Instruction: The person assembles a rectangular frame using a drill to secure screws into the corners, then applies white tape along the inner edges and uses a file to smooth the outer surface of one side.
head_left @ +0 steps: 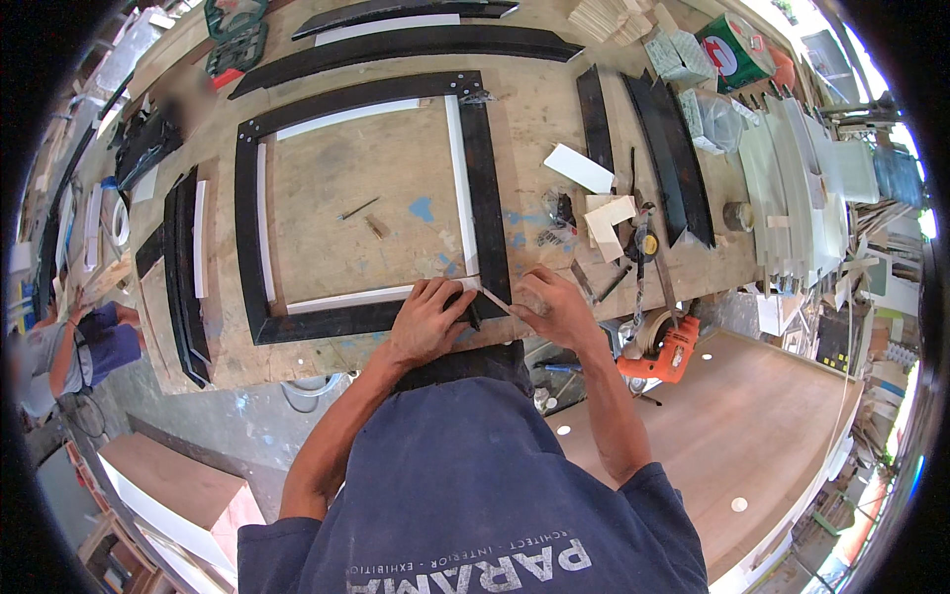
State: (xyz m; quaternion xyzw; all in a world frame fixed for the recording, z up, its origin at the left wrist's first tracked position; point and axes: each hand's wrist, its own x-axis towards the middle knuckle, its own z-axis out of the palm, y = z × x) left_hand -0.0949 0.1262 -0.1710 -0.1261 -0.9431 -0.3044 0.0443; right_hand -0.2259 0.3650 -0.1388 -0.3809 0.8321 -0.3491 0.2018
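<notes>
A square black frame (250, 213) lies on the wooden workbench (366, 247), with white strips (457, 178) along its inner edges. At its near right corner, my left hand (430, 319) rests with fingers bent down and closed over the frame and the end of the near white strip. A small dark piece (476, 315) shows beside its fingertips; what it is I cannot tell. Just to the right, my right hand (556, 311) is closed in a pinch on a thin pale strip (496, 300) that slants across the corner. My fingers hide part of the joint.
Black lengths (411, 45) lie at the back, left and right. Right of the frame are a white block (579, 168), an L-shaped wooden piece (606, 226) and loose tools. An orange power tool (673, 351) sits by the near edge. Another person (69, 346) is at the far left.
</notes>
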